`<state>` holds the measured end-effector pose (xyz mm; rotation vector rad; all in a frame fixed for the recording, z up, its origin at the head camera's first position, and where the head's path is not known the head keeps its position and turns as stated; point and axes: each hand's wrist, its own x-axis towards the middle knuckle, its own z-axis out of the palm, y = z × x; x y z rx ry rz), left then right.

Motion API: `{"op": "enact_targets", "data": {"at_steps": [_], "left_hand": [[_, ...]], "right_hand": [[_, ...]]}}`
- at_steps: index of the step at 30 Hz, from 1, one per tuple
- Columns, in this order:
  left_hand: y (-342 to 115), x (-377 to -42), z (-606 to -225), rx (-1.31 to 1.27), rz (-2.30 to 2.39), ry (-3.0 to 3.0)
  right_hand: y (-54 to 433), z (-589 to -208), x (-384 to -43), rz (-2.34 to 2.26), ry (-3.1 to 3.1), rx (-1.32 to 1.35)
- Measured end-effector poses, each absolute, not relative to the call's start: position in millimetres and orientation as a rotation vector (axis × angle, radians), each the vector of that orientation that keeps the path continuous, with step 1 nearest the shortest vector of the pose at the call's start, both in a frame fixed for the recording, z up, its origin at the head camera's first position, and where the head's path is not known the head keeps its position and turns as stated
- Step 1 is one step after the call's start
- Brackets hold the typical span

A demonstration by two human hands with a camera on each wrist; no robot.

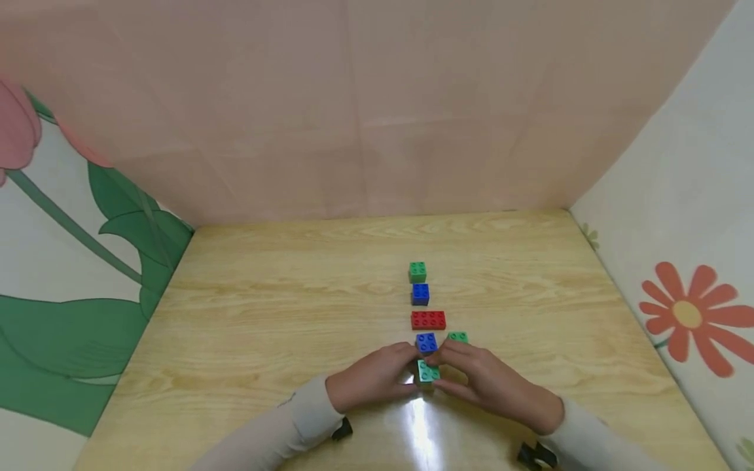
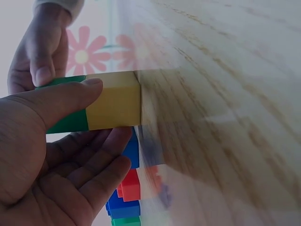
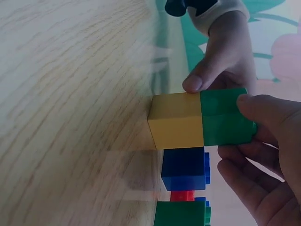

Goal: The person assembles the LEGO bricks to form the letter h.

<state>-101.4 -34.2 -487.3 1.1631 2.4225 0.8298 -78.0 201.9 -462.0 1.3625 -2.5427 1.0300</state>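
Sitting flush on a yellow block (image 3: 176, 122), a green block (image 3: 225, 120) shows studs.

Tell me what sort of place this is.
Possibly a children's play corner: toy bricks stand on a wood-grain table, and a large red flower decorates the right-hand wall. The wider room isn't visible.

A bright green, square, four-studded plastic brick (image 1: 428, 371) is seated flush on a plain yellow plastic brick (image 2: 114, 106) of matching footprint, its studs turned upward. The upright stack is stood on the wood-grained tabletop (image 1: 265, 294), just on the near side of a square blue plastic brick (image 1: 427, 343). The yellow brick is pinched by the left hand (image 1: 377, 373), the green one by the right hand (image 1: 485, 383).
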Motion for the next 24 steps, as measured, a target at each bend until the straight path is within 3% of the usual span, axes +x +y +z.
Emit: {"op": "enact_targets", "data": {"at_steps": [24], "left_hand": [[-35.8,-100.4,-487.3,1.161,0.833,2.434]], "right_hand": [[203.4,-469.6,-71.6,1.028,-2.580,1.270]]}}
